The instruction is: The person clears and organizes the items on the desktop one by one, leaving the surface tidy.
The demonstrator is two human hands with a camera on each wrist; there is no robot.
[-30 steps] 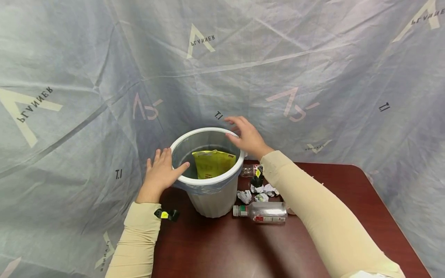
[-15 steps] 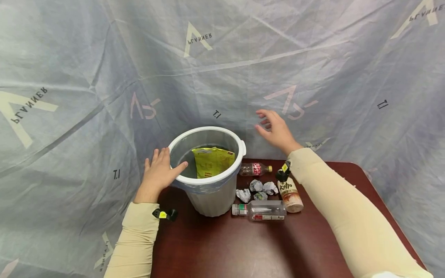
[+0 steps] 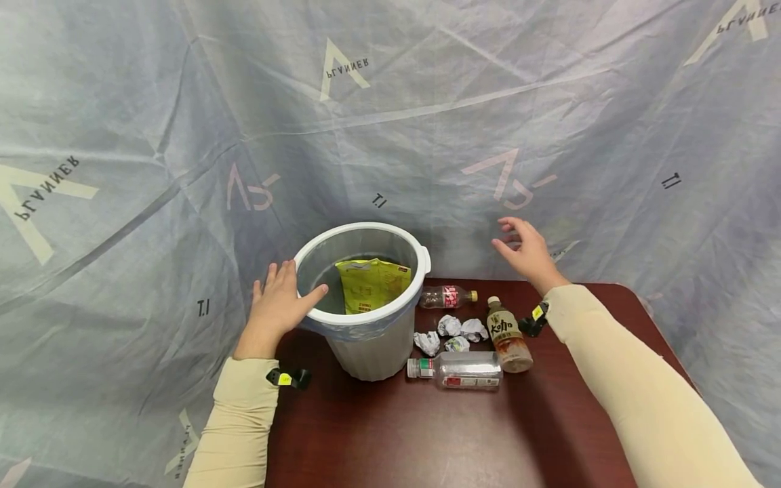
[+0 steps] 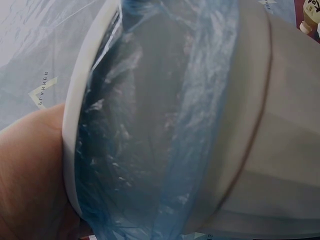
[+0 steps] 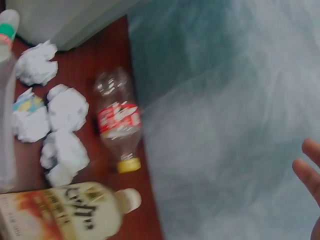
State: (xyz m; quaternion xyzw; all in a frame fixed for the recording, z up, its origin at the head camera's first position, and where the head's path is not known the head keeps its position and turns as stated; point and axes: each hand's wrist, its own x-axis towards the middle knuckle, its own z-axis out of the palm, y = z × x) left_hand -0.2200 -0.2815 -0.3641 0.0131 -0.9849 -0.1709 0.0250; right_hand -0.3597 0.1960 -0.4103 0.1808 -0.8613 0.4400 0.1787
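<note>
In the head view a grey trash bin (image 3: 378,356) with a white rim stands at the table's back left. A yellow packet (image 3: 373,286) lies inside it. My left hand (image 3: 272,308) rests on the rim's left side, fingers straight; the left wrist view shows the blue bin liner (image 4: 150,130) folded over the outside. To the right, my right hand (image 3: 526,252) hangs in the air with loosely bent fingers, holding nothing. It is above and behind a bottle with a cream and brown label (image 3: 506,337). Crumpled paper balls (image 3: 450,326) lie between that bottle and the bin.
A clear bottle with a yellow cap and red label (image 5: 119,120) lies at the table's back edge. Another clear bottle (image 3: 466,370) lies on its side in front of the paper balls. Grey printed cloth (image 3: 390,135) hangs behind the dark red table (image 3: 390,434).
My right hand has moved away from the bin's rim to the right, uncovering the bottles on the table. My left hand stays at the rim.
</note>
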